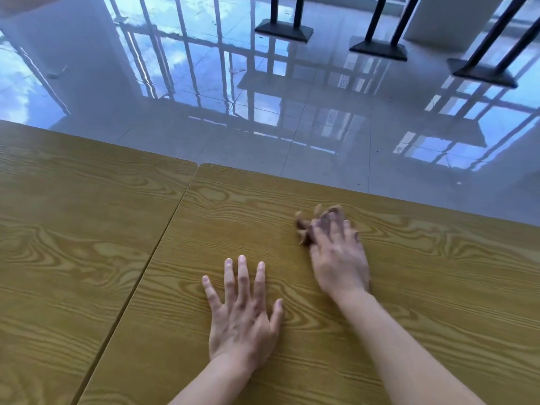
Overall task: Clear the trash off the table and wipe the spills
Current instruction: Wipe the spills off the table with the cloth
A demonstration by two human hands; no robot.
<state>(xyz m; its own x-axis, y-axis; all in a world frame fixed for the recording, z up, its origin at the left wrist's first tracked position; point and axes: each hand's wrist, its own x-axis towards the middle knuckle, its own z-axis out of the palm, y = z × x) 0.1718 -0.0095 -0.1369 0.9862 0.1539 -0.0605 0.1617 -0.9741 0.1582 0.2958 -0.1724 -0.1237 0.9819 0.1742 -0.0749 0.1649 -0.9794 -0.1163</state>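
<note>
Now, left hand point(242, 317) flat on table point(87, 229), right hand point(339, 258) perhaps pressing cloth point(327, 219)

A crumpled brown rag point(324, 222) lies on the wood-grain surface point(438, 273), near its far edge. It is bunched and blurred, with ragged ends poking out to the left. The right hand point(339, 264) presses flat on it, covering its near part.

You have one view only: a wide-angle camera on your head, facing forward and steeply down. It sits close over the tabletop point(444, 287), which fills the lower half, your left hand point(242, 314) and right hand point(340, 261) reaching in from the bottom edge. The glossy floor point(321, 135) beyond fills the upper half.
</note>
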